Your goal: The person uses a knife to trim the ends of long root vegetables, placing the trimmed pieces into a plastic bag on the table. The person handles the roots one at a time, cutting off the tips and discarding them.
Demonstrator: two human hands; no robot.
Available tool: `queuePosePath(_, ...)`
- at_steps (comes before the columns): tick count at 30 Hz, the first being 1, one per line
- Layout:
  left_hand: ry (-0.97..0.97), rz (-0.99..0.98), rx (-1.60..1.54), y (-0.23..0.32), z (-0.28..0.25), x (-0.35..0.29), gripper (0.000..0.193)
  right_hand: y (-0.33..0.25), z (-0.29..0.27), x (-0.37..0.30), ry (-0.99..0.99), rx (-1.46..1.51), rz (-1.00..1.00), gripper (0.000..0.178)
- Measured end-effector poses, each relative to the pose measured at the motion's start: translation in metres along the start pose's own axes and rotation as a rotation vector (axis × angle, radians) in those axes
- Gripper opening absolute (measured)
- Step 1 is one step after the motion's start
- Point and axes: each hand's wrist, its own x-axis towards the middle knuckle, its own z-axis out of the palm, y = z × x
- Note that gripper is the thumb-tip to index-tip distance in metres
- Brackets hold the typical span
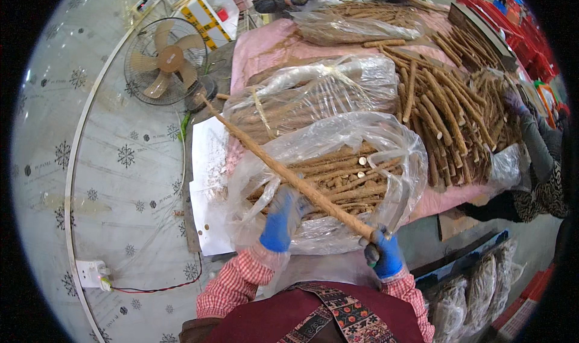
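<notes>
A long, thin brown yam root (283, 171) slants across the open clear plastic bag (412, 145), its thin tip toward the fan. My right hand (385, 254), in a blue and dark glove, is closed round the thick near end of that yam. My left hand (281, 217), in a blue glove, is at the bag's near left side, just below the yam. Its fingers are smeared by motion, so I cannot tell whether they grip anything. Inside the bag lie several more yams (356, 192), some with pale cut ends showing.
Behind the open bag lies another filled plastic bag (313, 92). A heap of loose yams (443, 111) covers the table's right side, where a co-worker's gloved hand (515, 101) touches it. A fan (170, 59) stands at left; white sheets (208, 186) lie along the table's left edge.
</notes>
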Motion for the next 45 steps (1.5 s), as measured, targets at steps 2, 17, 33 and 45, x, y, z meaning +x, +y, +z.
queuePosePath(2,0.164,0.012,-0.056,0.013,0.007,0.015,0.039,0.02,-0.013,0.004,-0.056,-0.144,0.04,0.026)
queuePosePath(17,-0.105,-0.403,0.759,0.022,-0.013,-0.022,0.04,-0.019,0.001,0.037,0.353,-1.059,-0.753,0.017)
queuePosePath(33,-0.17,-0.24,0.997,0.003,-0.06,-0.035,0.049,-0.054,0.056,0.044,0.298,-1.188,-0.851,0.023)
queuePosePath(45,-0.451,0.367,1.912,0.033,-0.028,-0.028,0.041,-0.015,-0.038,0.075,0.219,-0.673,-0.246,0.032)
